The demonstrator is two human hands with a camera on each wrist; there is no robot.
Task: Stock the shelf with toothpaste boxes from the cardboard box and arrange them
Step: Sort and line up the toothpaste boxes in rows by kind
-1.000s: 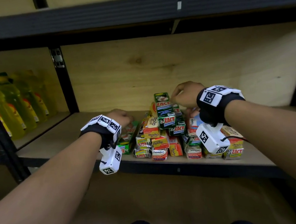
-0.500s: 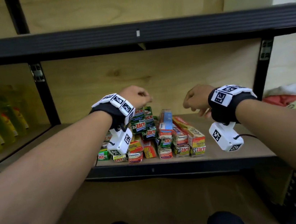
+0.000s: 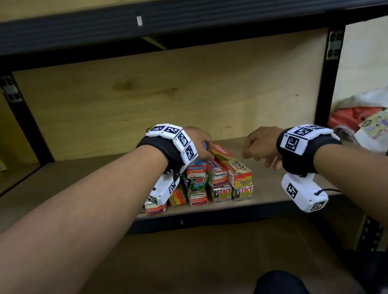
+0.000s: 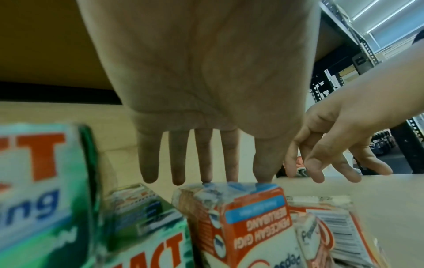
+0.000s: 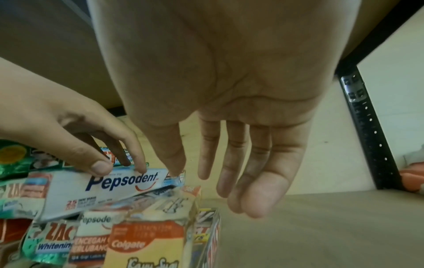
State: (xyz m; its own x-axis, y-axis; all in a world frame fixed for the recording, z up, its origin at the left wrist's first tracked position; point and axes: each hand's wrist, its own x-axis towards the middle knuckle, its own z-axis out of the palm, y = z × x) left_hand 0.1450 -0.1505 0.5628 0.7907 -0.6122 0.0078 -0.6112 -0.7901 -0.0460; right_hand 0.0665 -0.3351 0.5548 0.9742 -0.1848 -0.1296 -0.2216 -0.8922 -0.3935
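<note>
So this looks like the arranging part rather than the stocking part: the toothpaste boxes (image 3: 207, 182) are already stacked in a small heap near the front edge of the shelf (image 3: 281, 197), roughly in the middle, with bare board to the right of them. No cardboard box is in sight in any view.

The left hand (image 3: 198, 143) is on top of the heap. From the right wrist view its thumb and fingertips sit on the white Pepsodent box (image 5: 110, 188), which lies crooked across the others. Fingers look mostly straight, more of a light touch than a real grip, though I can't say for sure whether it's pinching the edge.

The right hand (image 3: 259, 144) hangs just right of the heap, fingers loosely drooping, holding nothing, close to the orange Colgate box (image 3: 233, 166) but not touching it as far as I can tell.

My guess for the next move: straighten that slanted Pepsodent box so it lines up with its neighbours, with the right hand steadying the right side of the heap. The stack looks untidy, so a firm shove could easily slide something off the front
</note>
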